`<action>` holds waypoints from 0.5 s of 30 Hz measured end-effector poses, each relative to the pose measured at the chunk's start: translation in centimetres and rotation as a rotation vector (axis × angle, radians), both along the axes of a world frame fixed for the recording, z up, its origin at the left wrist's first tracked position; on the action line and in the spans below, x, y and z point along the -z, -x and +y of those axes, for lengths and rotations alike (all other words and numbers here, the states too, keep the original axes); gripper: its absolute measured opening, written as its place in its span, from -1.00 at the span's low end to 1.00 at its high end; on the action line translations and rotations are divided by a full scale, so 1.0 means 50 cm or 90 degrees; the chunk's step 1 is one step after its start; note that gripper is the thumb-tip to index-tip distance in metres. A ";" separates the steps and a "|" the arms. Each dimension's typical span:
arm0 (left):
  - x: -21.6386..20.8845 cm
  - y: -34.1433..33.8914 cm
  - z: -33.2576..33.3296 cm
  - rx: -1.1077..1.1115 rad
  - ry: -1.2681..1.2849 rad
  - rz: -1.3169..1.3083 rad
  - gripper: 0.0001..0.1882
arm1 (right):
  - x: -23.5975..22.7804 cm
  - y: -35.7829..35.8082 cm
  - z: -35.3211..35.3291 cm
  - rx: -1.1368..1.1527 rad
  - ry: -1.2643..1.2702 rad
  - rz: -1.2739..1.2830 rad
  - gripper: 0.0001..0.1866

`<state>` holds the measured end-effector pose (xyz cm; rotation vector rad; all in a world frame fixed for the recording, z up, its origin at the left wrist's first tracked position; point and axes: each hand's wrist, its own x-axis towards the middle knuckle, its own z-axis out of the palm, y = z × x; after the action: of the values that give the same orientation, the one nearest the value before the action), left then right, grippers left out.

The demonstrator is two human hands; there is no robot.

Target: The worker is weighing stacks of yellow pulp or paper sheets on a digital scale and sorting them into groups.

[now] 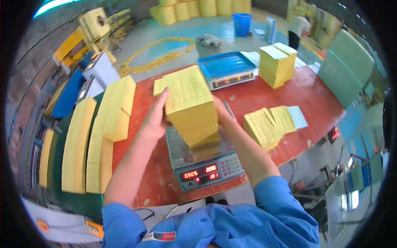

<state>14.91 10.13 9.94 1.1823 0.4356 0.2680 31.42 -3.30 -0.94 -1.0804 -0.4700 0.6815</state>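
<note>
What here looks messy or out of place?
Yellow material lies in a rough ring on the floor beyond the red table, perhaps spilled, though I can't tell. On the table's right, a small yellow pile leans askew, unlike the compact yellow block between the left hand and right hand.

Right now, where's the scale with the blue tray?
In the head view, the blue-tray scale sits toward the far edge of the red table, beyond and right of the held yellow stack.

hands (155, 120) (224, 115): partly behind yellow stack (192, 101) | distant person (298, 27): blurred | cylinders (208, 7): cut off above
</note>
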 end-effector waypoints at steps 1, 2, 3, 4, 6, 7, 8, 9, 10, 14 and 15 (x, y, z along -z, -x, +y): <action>0.001 -0.012 -0.001 0.062 0.006 -0.016 -0.36 | 0.014 -0.006 0.005 -0.001 -0.007 0.036 -0.46; -0.010 -0.011 -0.010 0.079 0.019 0.019 -0.38 | 0.033 -0.009 0.014 -0.013 -0.017 0.073 -0.42; -0.023 -0.006 -0.019 0.091 0.032 0.053 -0.41 | 0.042 -0.012 0.010 0.007 -0.019 0.074 -0.42; -0.025 -0.002 -0.024 0.109 0.032 0.056 -0.41 | 0.053 -0.012 0.002 0.059 -0.010 -0.049 -0.43; -0.025 0.018 -0.029 0.127 0.012 0.037 -0.41 | 0.062 0.014 -0.029 0.109 0.031 -0.174 -0.46; -0.026 0.031 -0.038 0.137 0.015 0.039 -0.41 | 0.065 0.039 -0.058 0.112 0.063 -0.175 -0.48; -0.032 0.049 -0.054 0.154 0.013 0.070 -0.40 | 0.059 0.066 -0.089 0.144 0.113 -0.177 -0.49; -0.032 0.064 -0.064 0.169 0.011 0.103 -0.40 | 0.059 0.093 -0.115 0.153 0.118 -0.177 -0.50; -0.028 0.075 -0.072 0.179 0.014 0.106 -0.40 | 0.063 0.115 -0.134 0.188 0.100 -0.189 -0.53; -0.027 0.078 -0.075 0.265 0.017 0.096 -0.43 | 0.089 0.193 -0.197 0.416 0.131 -0.322 -0.57; -0.028 0.080 -0.066 0.269 0.015 0.092 -0.42 | 0.090 0.222 -0.215 0.417 0.133 -0.318 -0.57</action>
<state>10.94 6.84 11.35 1.2444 0.3037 -0.1883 20.30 -14.06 -5.44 -1.5097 -0.4351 -0.1309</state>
